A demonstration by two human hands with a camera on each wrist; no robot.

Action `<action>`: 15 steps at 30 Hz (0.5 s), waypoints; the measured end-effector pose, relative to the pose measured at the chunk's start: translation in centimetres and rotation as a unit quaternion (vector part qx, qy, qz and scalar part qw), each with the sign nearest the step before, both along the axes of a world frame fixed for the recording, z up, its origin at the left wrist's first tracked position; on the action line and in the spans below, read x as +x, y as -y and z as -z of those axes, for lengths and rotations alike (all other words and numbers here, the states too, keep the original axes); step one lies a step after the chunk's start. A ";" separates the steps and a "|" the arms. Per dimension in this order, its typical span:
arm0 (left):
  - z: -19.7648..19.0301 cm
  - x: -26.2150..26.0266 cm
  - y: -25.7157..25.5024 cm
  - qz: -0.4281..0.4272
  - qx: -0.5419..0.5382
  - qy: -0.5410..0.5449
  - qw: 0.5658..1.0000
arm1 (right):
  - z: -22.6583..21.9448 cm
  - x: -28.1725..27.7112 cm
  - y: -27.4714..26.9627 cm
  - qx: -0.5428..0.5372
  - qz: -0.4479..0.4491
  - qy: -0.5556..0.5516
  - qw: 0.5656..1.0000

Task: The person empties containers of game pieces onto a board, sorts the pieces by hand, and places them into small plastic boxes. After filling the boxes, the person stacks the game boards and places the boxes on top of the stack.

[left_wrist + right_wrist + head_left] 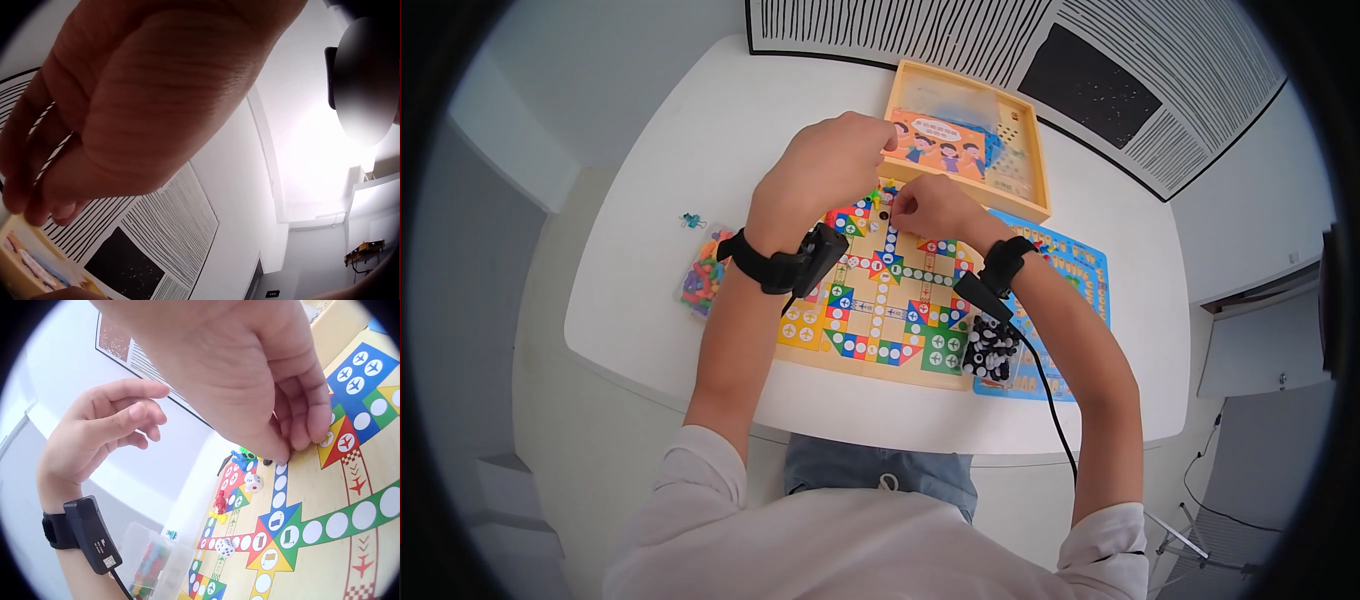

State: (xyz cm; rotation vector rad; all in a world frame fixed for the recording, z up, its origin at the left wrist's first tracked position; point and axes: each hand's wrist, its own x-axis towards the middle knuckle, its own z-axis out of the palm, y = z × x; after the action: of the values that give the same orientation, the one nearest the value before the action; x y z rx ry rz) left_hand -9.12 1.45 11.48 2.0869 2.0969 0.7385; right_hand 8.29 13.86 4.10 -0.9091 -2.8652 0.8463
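Note:
My left hand [825,165] is raised over the far edge of the board game [865,285]. In the right wrist view this left hand [115,415] has loosely bent fingers and nothing between them. My right hand [940,208] reaches down to the board's far part, fingers bent and thumb tip near the surface. A small black piece [267,462] shows beside that thumb tip; whether the fingers hold anything I cannot tell. To the left of them stand blue [239,460] and green [248,453] figures, a red figure [220,502] and two white dice [254,482].
Behind the board lies a wooden box [1040,190] with an orange booklet [940,140]. A clear tub of colourful pieces [703,275] is at left. At right, a tub of black and white pieces [990,350] is beside a blue board [1090,265].

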 end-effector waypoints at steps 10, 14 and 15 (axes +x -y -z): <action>-2.0 -0.1 1.6 -0.023 0.024 0.012 0.999 | -0.3 -0.1 1.6 0.059 -0.037 -0.069 0.995; -2.0 0.0 1.6 -0.011 0.023 0.010 1.000 | -0.7 -0.7 1.9 0.051 -0.038 -0.029 0.998; -2.0 0.0 1.5 -0.009 0.021 0.016 1.000 | -0.6 -0.8 2.0 0.048 -0.034 -0.028 0.998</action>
State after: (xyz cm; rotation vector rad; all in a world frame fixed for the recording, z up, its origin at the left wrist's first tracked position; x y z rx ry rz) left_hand -9.10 -0.07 13.47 2.0654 2.1050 0.8191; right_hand 7.47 11.91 4.74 -0.7689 -2.8743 0.7208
